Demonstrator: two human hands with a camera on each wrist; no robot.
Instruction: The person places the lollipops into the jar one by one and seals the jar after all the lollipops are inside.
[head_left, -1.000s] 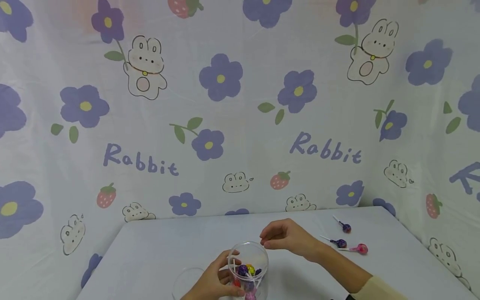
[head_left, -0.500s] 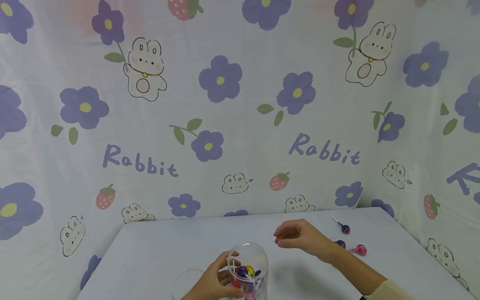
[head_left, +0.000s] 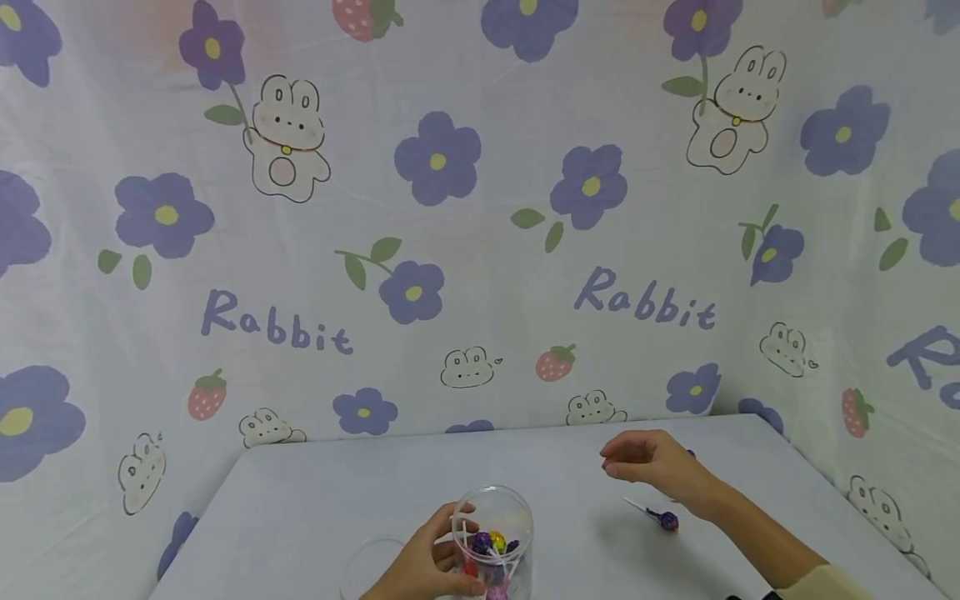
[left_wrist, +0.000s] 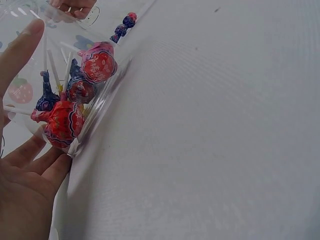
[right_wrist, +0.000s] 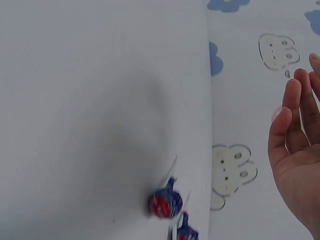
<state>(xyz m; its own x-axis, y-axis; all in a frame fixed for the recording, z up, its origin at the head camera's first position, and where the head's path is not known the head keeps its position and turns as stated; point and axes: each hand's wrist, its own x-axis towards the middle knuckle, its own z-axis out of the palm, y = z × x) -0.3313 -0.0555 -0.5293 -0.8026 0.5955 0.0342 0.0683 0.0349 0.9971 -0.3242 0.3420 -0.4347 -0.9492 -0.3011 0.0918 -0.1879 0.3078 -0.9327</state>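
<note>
A clear plastic jar (head_left: 517,510) at the bottom middle of the head view holds several wrapped lollipops (head_left: 483,543). My left hand (head_left: 422,560) grips its left side, with thumb and fingers around the wall. In the left wrist view a red lollipop (left_wrist: 65,124) and a pink one (left_wrist: 99,64) press near the clear wall. To the right, my right hand (head_left: 660,467) hovers over the table, fingers loosely bent and nothing between them. A purple lollipop (head_left: 664,521) lies below its wrist; the right wrist view shows that lollipop (right_wrist: 165,203) beside another (right_wrist: 187,232).
A round transparent lid (head_left: 367,550) lies left of the jar, partly behind the left hand. Another lollipop (head_left: 691,454) peeks out behind the right hand. The white table (head_left: 337,483) ends at a patterned cloth backdrop (head_left: 480,250).
My right hand has moved right, from beside the jar's rim to over the loose lollipops. Its arm now hides the pink lollipop and uncovers a purple one. The left hand stays on the jar.
</note>
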